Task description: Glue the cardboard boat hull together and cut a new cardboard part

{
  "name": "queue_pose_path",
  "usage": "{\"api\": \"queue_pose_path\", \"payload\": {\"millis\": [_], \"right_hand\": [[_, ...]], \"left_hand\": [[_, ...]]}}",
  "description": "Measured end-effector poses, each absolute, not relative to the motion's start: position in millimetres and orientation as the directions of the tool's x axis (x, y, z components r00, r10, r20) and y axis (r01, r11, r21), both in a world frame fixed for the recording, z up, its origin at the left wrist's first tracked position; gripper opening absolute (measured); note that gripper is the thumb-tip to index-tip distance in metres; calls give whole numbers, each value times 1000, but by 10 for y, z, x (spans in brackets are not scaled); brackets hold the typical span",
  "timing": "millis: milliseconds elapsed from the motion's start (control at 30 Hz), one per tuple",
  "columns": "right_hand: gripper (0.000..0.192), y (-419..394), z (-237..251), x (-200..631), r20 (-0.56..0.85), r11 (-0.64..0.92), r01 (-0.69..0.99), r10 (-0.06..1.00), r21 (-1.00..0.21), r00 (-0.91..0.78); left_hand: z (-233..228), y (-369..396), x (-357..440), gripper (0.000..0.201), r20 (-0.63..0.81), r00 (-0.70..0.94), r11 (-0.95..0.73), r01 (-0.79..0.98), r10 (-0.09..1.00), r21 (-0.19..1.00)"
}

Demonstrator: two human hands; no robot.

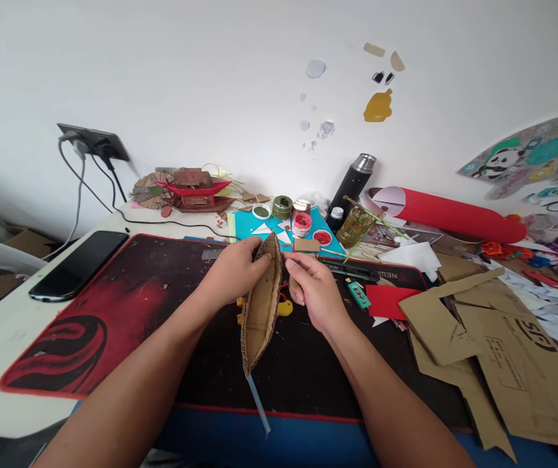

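Observation:
A boat-shaped cardboard hull (261, 305) is held above the black and red desk mat (113, 312), its pointed ends towards the wall and towards me. My left hand (233, 270) grips its far end from the left. My right hand (314, 289) pinches the same far tip from the right. A pale glue stick (258, 403) pokes out below the near end of the hull. Something yellow (285, 307) lies on the mat under the hull, mostly hidden.
A phone (78, 265) lies at the mat's left. Paint pots (301, 224), a black flask (353, 182), a jar of sticks (354, 227) and a red paper roll (454, 214) stand behind. Cut cardboard sheets (493, 351) cover the right. A lighter (358, 294) and red card (390, 301) lie near my right hand.

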State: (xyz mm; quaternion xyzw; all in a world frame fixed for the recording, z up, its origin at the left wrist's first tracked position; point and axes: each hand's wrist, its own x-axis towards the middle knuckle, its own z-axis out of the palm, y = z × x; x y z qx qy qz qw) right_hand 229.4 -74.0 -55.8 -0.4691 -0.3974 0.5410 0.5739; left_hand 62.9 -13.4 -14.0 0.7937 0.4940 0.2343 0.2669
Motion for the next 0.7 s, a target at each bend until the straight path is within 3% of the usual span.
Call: {"api": "queue_pose_path", "payload": {"millis": [700], "right_hand": [[37,-737,-578,2290,-49,-24,-245,994,-969,99]], "left_hand": [[-144,-131,632,24,106,402,-365,652,910,664]]}}
